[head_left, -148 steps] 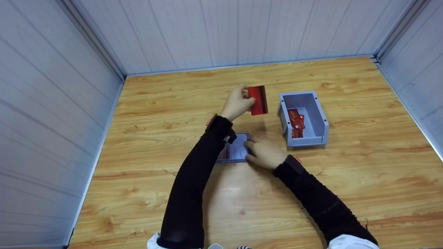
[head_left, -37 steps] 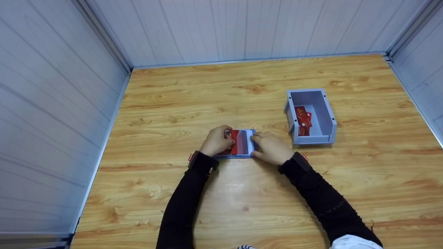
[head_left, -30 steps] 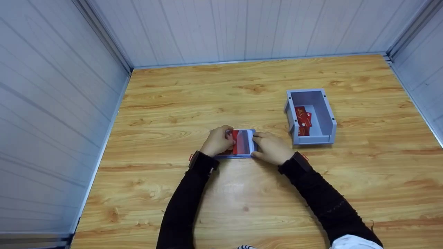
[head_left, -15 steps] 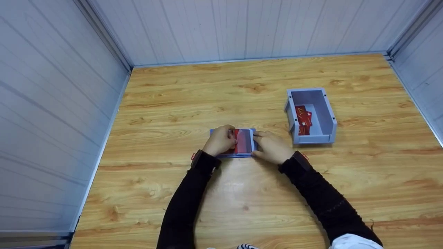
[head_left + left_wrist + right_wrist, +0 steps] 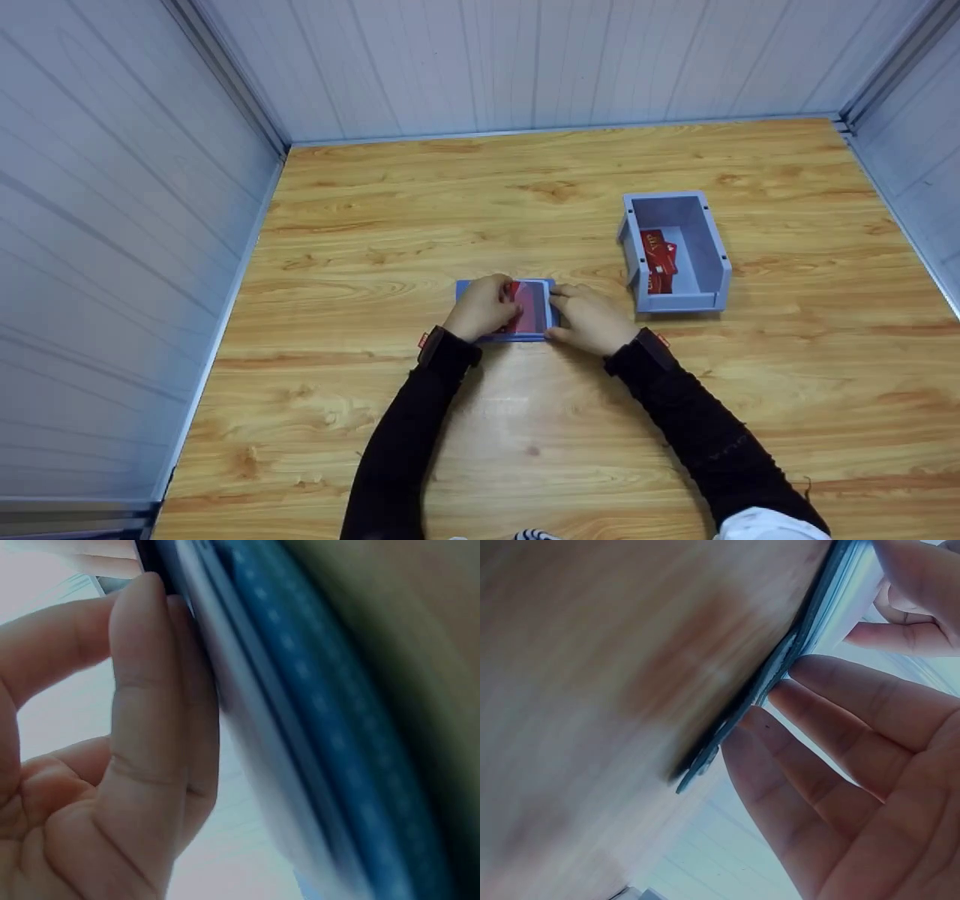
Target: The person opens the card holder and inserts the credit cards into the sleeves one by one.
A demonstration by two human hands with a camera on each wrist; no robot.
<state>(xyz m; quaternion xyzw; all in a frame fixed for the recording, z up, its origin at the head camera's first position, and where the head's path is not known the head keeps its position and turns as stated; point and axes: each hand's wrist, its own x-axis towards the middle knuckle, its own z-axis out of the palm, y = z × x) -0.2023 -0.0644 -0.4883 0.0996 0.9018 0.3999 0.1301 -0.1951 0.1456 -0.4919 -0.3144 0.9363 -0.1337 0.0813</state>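
Note:
A blue card holder (image 5: 463, 287) with clear sleeves lies flat on the wooden table. My left hand (image 5: 481, 307) pinches a red card (image 5: 514, 289) between thumb and fingers over the holder's middle; most of the card shows through a clear sleeve (image 5: 534, 307), its dark stripe toward the right. In the left wrist view, the fingertips (image 5: 142, 604) are at the stack of clear leaves, above the stitched blue cover (image 5: 300, 690). My right hand (image 5: 591, 321) rests its extended fingers on the holder's right edge, and the right wrist view shows those fingertips pressing along the thin cover (image 5: 761, 686).
A grey open-front bin (image 5: 681, 302) stands to the right of the holder, with several red cards (image 5: 655, 255) in its left side. Panel walls (image 5: 480, 67) enclose the table at the back and on both sides.
My left hand has brought the red card down from above the table to the holder, then slid it rightward under the clear sleeve. The right hand has stayed at the right edge.

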